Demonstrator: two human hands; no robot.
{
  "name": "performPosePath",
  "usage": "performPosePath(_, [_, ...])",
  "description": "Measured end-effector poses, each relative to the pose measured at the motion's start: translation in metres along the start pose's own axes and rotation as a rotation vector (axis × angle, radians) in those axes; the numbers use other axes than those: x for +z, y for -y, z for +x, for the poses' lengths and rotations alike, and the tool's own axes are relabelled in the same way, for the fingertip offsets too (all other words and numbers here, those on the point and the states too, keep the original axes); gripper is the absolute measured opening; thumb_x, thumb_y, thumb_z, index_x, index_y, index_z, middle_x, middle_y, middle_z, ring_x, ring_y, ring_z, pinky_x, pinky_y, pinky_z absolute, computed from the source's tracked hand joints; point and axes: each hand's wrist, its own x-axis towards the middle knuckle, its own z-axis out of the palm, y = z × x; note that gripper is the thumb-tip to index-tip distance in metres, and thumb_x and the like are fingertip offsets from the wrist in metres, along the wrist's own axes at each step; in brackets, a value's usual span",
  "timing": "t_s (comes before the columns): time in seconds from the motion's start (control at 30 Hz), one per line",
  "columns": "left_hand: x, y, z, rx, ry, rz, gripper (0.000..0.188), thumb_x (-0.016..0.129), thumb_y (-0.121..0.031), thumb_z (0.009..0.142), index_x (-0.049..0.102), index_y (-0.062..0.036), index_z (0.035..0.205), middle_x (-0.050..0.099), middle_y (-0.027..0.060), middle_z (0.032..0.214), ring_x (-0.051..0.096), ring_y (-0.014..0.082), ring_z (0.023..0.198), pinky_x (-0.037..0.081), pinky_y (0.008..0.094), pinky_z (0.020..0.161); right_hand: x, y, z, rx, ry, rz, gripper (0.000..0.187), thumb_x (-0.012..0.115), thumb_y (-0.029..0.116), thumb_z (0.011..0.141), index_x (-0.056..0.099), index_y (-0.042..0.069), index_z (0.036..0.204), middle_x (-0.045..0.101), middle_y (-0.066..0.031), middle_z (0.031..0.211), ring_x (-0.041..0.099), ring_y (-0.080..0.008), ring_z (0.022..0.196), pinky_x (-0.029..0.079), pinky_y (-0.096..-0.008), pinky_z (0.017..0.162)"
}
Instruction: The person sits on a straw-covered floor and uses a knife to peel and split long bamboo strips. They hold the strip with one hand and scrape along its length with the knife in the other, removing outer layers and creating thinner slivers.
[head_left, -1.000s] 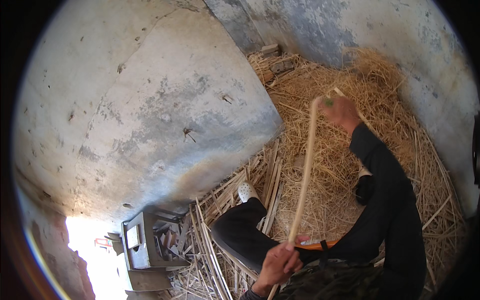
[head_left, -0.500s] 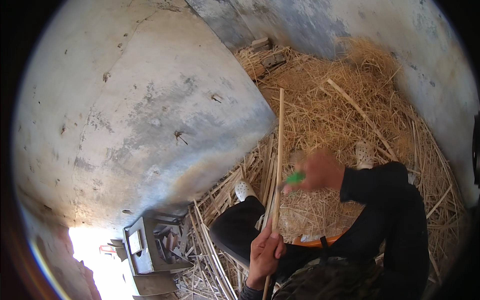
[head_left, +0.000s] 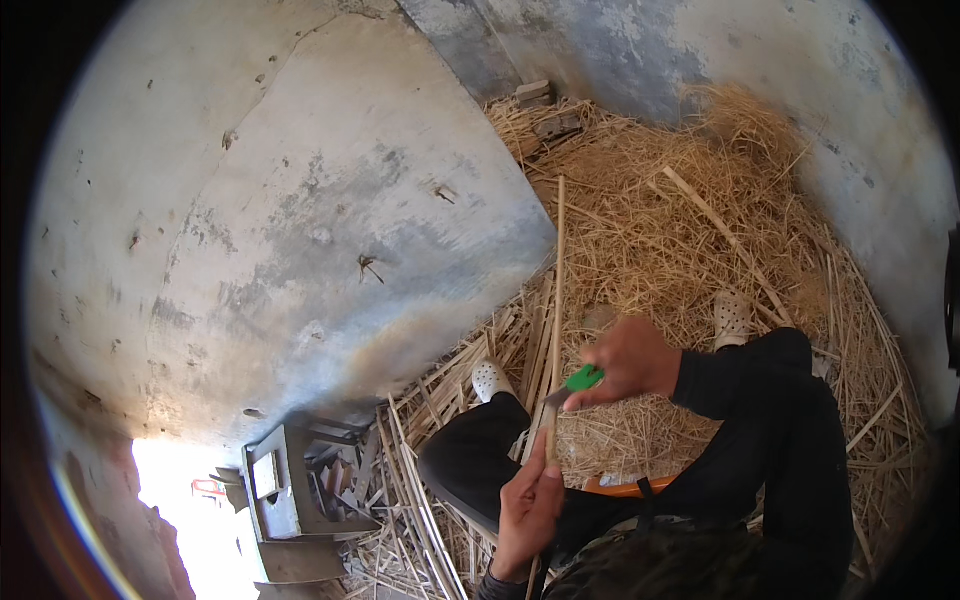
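The long pale cane strip (head_left: 555, 320) stands almost upright in front of me, from my lap up past the corner of the grey wall (head_left: 300, 230), and its top end is free in the air above the straw (head_left: 690, 210). Low on it, just above my left hand (head_left: 527, 505), the small knife with the green handle (head_left: 580, 379) meets the strip.

I think the danger is here: my left thumb lies along the strip, directly under the blade. If the knife slips or the strip suddenly splits, the edge can run down into that thumb. Also the strip is long and thin, so its free top can swing and the cut can go off the line, or the strip can break. My knee in black trousers (head_left: 470, 460) is just beside the cutting place, so a slip to that side is bad too.

My left hand is closed around the lower part of the strip, fingers wrapped and thumb pressing on it. My right hand (head_left: 632, 360) is closed tight on the green handle, fingers curled, and I cannot see the blade clearly because it is small and partly covered.

Around me there are more split strips on the floor (head_left: 420, 500), my white shoes (head_left: 492, 378) in the straw, and a grey metal box (head_left: 285, 485) at the lower left near the bright opening.
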Motion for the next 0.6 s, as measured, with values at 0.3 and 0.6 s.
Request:
performPosePath(0.3, [0.006, -0.011, 0.004, 0.018, -0.001, 0.237, 0.048, 0.044, -0.014, 0.100, 0.031, 0.0014, 0.144, 0.044, -0.0065, 0.070, 0.038, 0.0008, 0.061, 0.032, 0.0171, 0.053, -0.004, 0.014, -0.004, -0.081, 0.029, -0.025, 0.077, 0.051, 0.084, 0.070, 0.046, 0.010, 0.046, 0.035, -0.0035, 0.038, 0.041, -0.0205, 0.031, 0.032, -0.0348, 0.034])
performPosePath(0.6, [0.008, -0.011, 0.012, 0.082, -0.002, 0.262, 0.048, 0.044, -0.013, 0.099, 0.033, 0.0035, 0.143, 0.047, -0.0044, 0.075, 0.039, 0.0008, 0.064, 0.034, 0.0173, 0.056, -0.002, -0.019, 0.008, -0.060, -0.071, -0.083, 0.075, 0.055, 0.082, 0.069, 0.042, 0.012, 0.046, 0.034, -0.0021, 0.038, 0.039, -0.0181, 0.032, 0.032, -0.0340, 0.034])
